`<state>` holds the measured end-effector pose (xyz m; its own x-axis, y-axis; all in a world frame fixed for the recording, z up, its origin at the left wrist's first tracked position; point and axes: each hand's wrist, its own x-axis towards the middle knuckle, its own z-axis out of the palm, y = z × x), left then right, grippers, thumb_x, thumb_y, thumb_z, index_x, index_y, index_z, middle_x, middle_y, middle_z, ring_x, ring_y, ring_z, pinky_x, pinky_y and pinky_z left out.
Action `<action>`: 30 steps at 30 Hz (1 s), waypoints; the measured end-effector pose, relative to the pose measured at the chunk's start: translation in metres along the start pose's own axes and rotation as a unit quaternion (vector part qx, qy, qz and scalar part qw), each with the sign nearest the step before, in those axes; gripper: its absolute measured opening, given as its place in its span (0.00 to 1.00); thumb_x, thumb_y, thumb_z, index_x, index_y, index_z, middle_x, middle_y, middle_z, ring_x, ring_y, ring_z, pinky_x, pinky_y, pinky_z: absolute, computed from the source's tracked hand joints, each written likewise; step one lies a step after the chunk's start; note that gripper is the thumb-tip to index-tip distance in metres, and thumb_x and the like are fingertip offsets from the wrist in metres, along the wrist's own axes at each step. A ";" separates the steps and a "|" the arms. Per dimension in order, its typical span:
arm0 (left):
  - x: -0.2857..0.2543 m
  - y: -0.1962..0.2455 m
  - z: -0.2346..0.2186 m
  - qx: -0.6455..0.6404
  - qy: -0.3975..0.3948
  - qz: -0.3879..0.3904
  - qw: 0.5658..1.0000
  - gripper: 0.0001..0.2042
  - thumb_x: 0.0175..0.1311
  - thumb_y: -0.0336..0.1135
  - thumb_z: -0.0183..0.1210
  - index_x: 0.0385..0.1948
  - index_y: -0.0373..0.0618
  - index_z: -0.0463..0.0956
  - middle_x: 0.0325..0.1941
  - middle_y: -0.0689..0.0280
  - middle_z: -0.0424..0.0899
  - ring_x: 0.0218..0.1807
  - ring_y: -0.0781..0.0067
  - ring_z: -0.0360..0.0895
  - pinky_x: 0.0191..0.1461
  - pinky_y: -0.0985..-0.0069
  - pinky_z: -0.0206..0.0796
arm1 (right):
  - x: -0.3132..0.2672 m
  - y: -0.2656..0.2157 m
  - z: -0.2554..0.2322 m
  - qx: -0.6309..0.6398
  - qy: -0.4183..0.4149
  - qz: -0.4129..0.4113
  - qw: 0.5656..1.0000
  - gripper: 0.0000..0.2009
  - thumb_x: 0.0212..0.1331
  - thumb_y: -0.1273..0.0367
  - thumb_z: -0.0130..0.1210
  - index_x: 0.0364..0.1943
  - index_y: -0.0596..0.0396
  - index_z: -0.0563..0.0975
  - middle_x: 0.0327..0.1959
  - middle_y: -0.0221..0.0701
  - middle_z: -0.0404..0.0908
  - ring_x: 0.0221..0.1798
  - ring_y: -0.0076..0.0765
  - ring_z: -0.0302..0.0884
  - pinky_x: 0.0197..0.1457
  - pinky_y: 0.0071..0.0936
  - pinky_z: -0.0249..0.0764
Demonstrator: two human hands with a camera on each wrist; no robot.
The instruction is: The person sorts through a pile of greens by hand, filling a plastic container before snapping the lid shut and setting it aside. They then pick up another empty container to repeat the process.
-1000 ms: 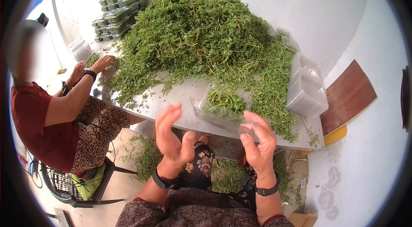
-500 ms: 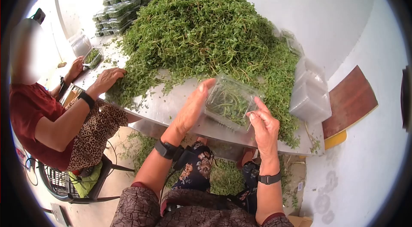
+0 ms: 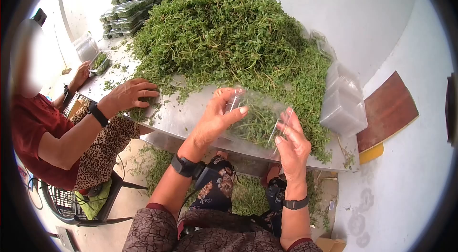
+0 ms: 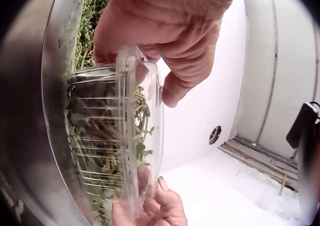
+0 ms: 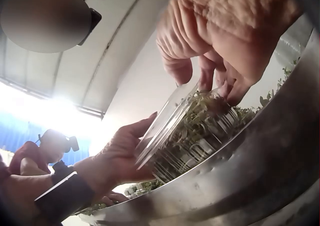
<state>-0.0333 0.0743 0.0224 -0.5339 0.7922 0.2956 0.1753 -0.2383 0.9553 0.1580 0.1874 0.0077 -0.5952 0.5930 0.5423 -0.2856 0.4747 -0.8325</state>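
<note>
A clear plastic clamshell box [image 3: 257,116] with green sprigs inside sits at the metal table's front edge. Its lid [image 4: 154,110] lies over the base, with a narrow gap between the rims in the left wrist view. My left hand [image 3: 214,119] grips the box's left end, thumb on top of the lid. At the opposite end my right hand [image 3: 294,147] holds the rims, its thumb toward me and its fingers on the far side. Stems and leaves show through the ribbed side wall [image 5: 192,148] in the right wrist view.
A large heap of greens [image 3: 224,37] covers the back of the table. Stacked filled boxes [image 3: 129,9] stand back left, nested clear boxes [image 3: 343,104] at the right. A seated person [image 3: 52,133] works at the left, one hand in the greens. Loose greens [image 3: 248,197] litter the floor.
Both hands came in from the near side and took hold of the box. Its lid has come down over the greens. The other person's hand moved right along the greens.
</note>
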 end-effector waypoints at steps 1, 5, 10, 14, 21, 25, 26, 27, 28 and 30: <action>-0.002 0.000 0.000 0.000 0.000 0.000 1.000 0.27 0.60 0.37 0.62 0.60 0.38 0.66 0.52 0.68 0.72 0.51 0.76 0.70 0.58 0.78 0.61 | -0.001 -0.003 0.001 0.010 0.003 -0.019 1.000 0.18 0.50 0.79 0.55 0.49 0.65 0.76 0.68 0.48 0.61 0.67 0.47 0.64 0.64 0.37 0.67; -0.012 0.010 0.001 -0.049 -0.018 0.019 0.998 0.24 0.59 0.35 0.62 0.57 0.40 0.69 0.53 0.68 0.70 0.50 0.78 0.67 0.55 0.78 0.61 | -0.005 -0.007 0.001 0.020 -0.005 -0.055 0.998 0.23 0.48 0.81 0.54 0.53 0.63 0.74 0.70 0.48 0.56 0.69 0.50 0.61 0.66 0.41 0.65; -0.023 0.015 0.003 -0.087 -0.007 0.000 0.996 0.18 0.58 0.33 0.62 0.49 0.39 0.75 0.55 0.65 0.70 0.58 0.76 0.64 0.54 0.77 0.62 | -0.011 -0.014 0.001 -0.002 -0.018 -0.060 0.998 0.24 0.48 0.82 0.54 0.54 0.62 0.73 0.70 0.48 0.55 0.69 0.51 0.60 0.67 0.42 0.64; -0.029 0.014 0.003 -0.051 0.006 0.071 0.996 0.09 0.55 0.31 0.63 0.37 0.40 0.78 0.58 0.61 0.70 0.61 0.70 0.65 0.62 0.72 0.56 | -0.012 -0.018 0.006 0.027 0.006 -0.064 0.998 0.26 0.48 0.80 0.57 0.57 0.62 0.71 0.70 0.48 0.56 0.69 0.49 0.61 0.68 0.41 0.63; -0.038 0.007 0.003 -0.054 0.016 0.122 0.991 0.07 0.53 0.31 0.64 0.32 0.44 0.78 0.58 0.60 0.70 0.62 0.67 0.63 0.66 0.68 0.50 | 0.003 -0.032 -0.002 -0.070 -0.045 -0.060 0.995 0.30 0.48 0.71 0.64 0.59 0.61 0.70 0.69 0.47 0.58 0.68 0.47 0.63 0.68 0.41 0.62; -0.040 0.004 0.003 -0.063 0.016 0.125 0.990 0.07 0.52 0.30 0.64 0.31 0.43 0.77 0.57 0.60 0.71 0.61 0.67 0.63 0.66 0.68 0.50 | 0.017 -0.033 -0.006 0.011 -0.096 -0.013 0.995 0.27 0.47 0.67 0.66 0.55 0.59 0.75 0.68 0.44 0.63 0.68 0.45 0.63 0.68 0.40 0.60; -0.040 0.003 0.004 -0.053 0.016 0.131 0.990 0.07 0.52 0.30 0.65 0.31 0.43 0.77 0.57 0.60 0.71 0.61 0.67 0.63 0.65 0.68 0.51 | 0.019 -0.034 -0.006 0.038 -0.102 0.002 0.994 0.25 0.47 0.66 0.67 0.53 0.59 0.76 0.67 0.43 0.65 0.68 0.44 0.64 0.68 0.40 0.60; -0.041 0.003 0.004 -0.043 0.015 0.136 0.990 0.08 0.52 0.30 0.65 0.31 0.43 0.76 0.56 0.60 0.71 0.60 0.67 0.63 0.65 0.69 0.51 | 0.022 -0.033 -0.006 0.039 -0.102 0.004 0.994 0.25 0.47 0.66 0.67 0.53 0.59 0.76 0.67 0.43 0.65 0.68 0.44 0.64 0.68 0.40 0.60; -0.042 0.002 0.003 -0.043 0.015 0.134 0.990 0.08 0.52 0.30 0.65 0.31 0.43 0.76 0.56 0.60 0.71 0.60 0.67 0.63 0.65 0.69 0.51 | 0.024 -0.032 -0.009 0.031 -0.126 0.012 0.991 0.24 0.47 0.65 0.67 0.51 0.57 0.78 0.66 0.42 0.66 0.68 0.44 0.64 0.68 0.39 0.60; -0.042 0.000 0.003 -0.034 0.020 0.153 0.988 0.10 0.51 0.29 0.65 0.34 0.43 0.75 0.53 0.60 0.74 0.61 0.61 0.66 0.65 0.65 0.55 | 0.027 -0.032 -0.011 0.023 -0.151 0.021 0.988 0.23 0.47 0.64 0.67 0.50 0.56 0.79 0.65 0.41 0.68 0.68 0.43 0.64 0.68 0.39 0.60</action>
<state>-0.0083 0.0427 0.0104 -0.4969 0.6555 0.5687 0.2776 -0.5008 0.8198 0.1595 0.1953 0.0502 -0.8021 0.3881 0.4538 -0.2848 0.4193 -0.8620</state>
